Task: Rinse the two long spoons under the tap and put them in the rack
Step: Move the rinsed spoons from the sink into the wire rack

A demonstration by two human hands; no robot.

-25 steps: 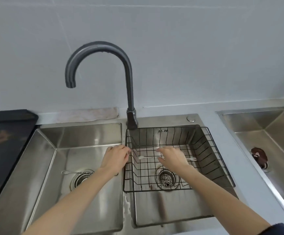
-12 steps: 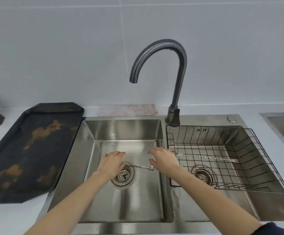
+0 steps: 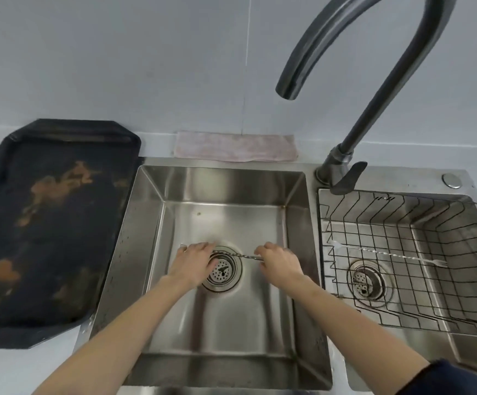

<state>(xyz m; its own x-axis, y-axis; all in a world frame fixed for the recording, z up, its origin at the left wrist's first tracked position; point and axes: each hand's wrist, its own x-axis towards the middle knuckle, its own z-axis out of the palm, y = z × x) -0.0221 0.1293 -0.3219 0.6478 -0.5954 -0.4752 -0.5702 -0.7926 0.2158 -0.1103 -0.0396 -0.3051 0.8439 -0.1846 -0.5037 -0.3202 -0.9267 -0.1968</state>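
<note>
Long spoon (image 3: pixel 238 254) held across the left basin's drain (image 3: pixel 222 269).
Left hand (image 3: pixel 193 262) and right hand (image 3: pixel 280 262) each pinch an end; the other spoon (image 3: pixel 388 253) lies in the rack (image 3: pixel 402 309), right of that drain.

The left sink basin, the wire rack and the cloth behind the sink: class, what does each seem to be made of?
Sink basin: probably stainless steel, brushed finish, with soft streaky reflections.
Wire rack: thin dark metal wire in an open grid; whether coated or painted, I cannot tell.
Cloth: pale pinkish fabric, apparently soft and matt, lying flat with a slightly wavy edge.
</note>
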